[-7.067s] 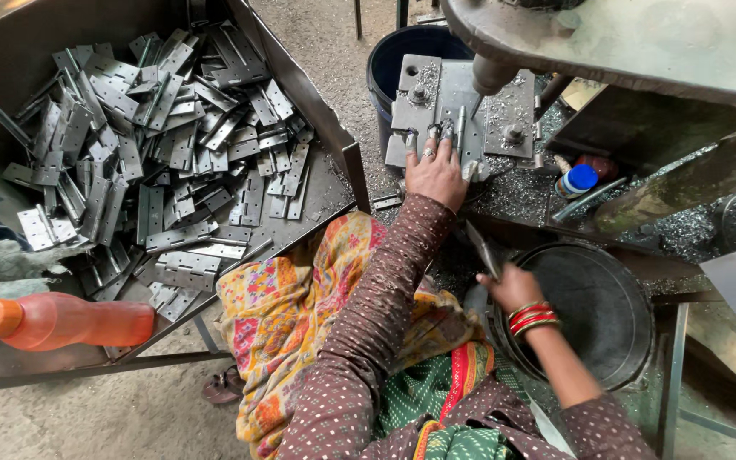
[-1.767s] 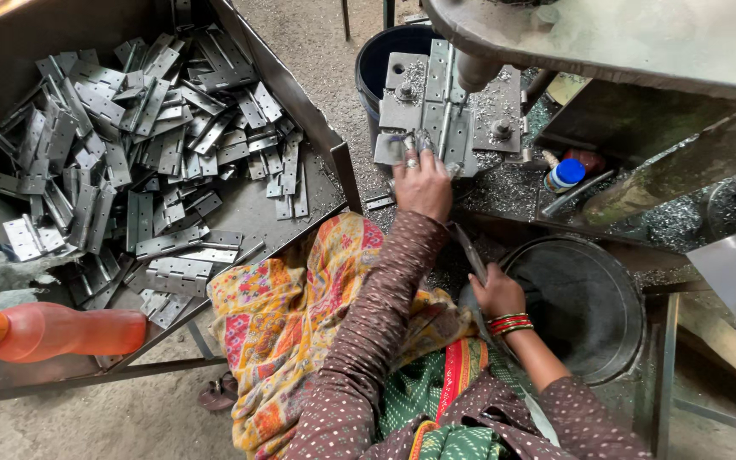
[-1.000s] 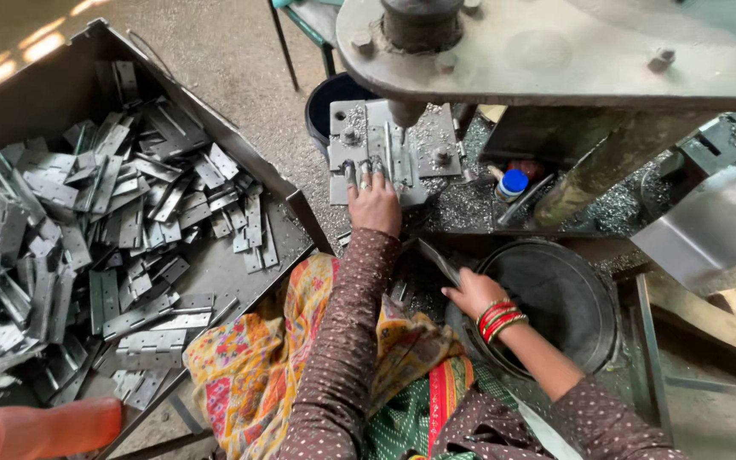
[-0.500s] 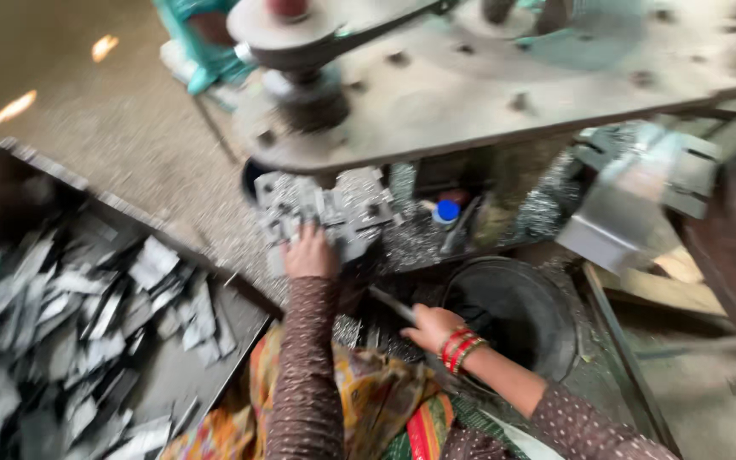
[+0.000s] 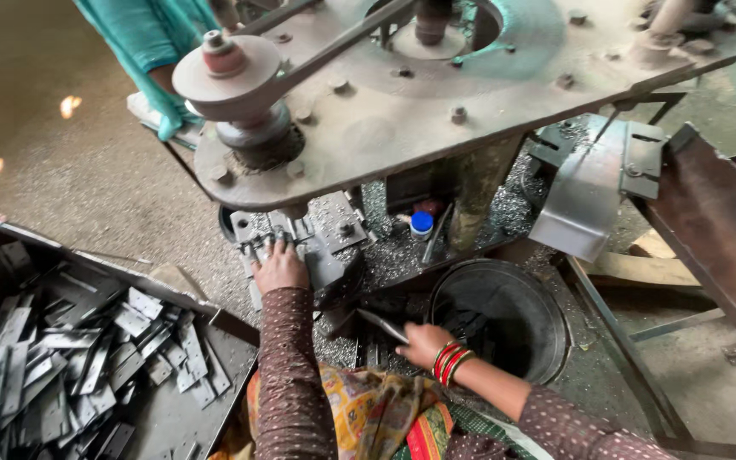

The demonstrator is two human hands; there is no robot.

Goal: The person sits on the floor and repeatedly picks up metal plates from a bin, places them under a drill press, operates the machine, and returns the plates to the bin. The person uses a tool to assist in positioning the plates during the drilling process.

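Left hand (image 5: 281, 267) pressed flat, fingers spread, on metal plate (image 5: 300, 243) at die block's front edge. Right hand (image 5: 423, 343) gripping thin metal strip (image 5: 382, 324), probably, beside black bucket (image 5: 547, 315).

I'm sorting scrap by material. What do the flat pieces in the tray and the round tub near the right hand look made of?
The flat pieces look like bare sheet steel: thin, grey, dully reflective, with punched holes. The round tub by the right hand could be dark rubber or blackened metal; its matte black wall leaves that open.
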